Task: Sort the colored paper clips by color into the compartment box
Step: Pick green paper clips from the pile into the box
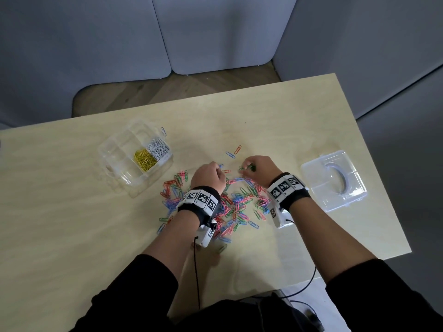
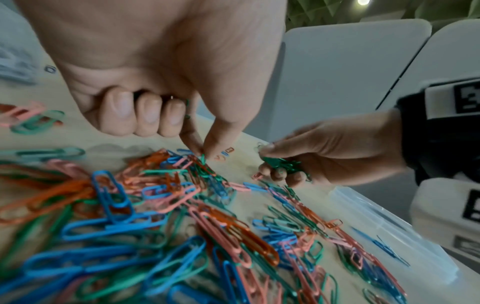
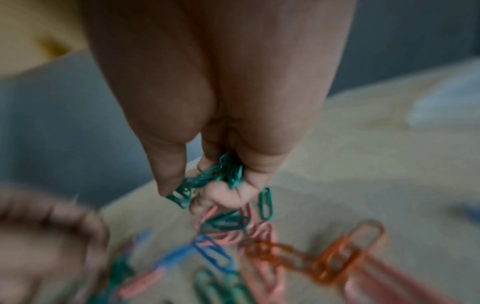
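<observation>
Green paper clips [image 3: 221, 179], a small bunch of them, sit in our right hand [image 1: 260, 170]: its fingers curl around the bunch while the thumb tip presses the outermost clips, as the right wrist view shows. Our left hand [image 1: 208, 177] hovers just beside it, over the mixed pile of paper clips [image 1: 230, 204]. Three fingers are folded into the palm, and the thumb and forefinger [image 2: 221, 142] pinch together at the top of the pile on the tip of one green clip [image 2: 203, 158]. Whether that clip is lifted free we cannot tell.

The pile, in blue, green, pink and orange, spreads across the middle of the pale wooden table [image 1: 72, 212], reaching toward its near edge. Two stray clips, one orange [image 1: 237, 149] and one blue [image 1: 230, 154], lie just beyond our hands.

The clear compartment box [image 1: 115, 149] stands toward the left edge, well apart from the pile's centre. Yellow clips [image 1: 144, 159] fill one compartment and white clips [image 1: 158, 148] the one adjoining it; the other compartments look clear of clips in the head view. One blue clip [image 1: 163, 131] rests at the box's far corner. The transparent lid [image 1: 333, 180] lies flat near the right edge, close to our right wrist.
</observation>
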`<move>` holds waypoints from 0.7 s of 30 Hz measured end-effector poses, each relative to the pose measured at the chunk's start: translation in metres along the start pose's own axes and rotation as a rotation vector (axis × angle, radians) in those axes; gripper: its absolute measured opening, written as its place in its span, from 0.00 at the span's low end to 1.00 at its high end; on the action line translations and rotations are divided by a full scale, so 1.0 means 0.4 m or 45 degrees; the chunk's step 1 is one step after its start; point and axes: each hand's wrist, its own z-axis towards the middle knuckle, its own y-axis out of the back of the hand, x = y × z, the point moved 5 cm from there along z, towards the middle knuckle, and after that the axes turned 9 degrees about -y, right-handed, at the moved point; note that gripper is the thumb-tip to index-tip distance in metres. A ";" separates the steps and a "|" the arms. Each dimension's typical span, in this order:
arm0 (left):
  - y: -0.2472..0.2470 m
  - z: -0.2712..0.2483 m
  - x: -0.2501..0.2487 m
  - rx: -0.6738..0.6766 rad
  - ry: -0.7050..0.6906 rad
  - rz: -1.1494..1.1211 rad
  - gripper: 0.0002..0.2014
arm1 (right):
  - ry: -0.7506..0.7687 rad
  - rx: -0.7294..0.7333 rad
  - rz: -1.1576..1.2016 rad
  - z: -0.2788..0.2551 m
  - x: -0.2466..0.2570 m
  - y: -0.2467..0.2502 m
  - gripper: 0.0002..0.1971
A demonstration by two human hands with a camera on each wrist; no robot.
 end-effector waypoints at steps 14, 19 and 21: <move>-0.068 -0.034 -0.132 0.507 -0.554 0.057 0.16 | -0.339 0.487 2.009 -0.179 -0.076 0.015 0.08; -0.073 -0.022 -0.138 0.391 -0.600 0.040 0.09 | -0.524 0.413 2.151 -0.208 -0.095 0.002 0.05; -0.071 -0.015 -0.130 0.360 -0.551 0.023 0.07 | -0.548 0.374 1.993 -0.211 -0.112 -0.011 0.10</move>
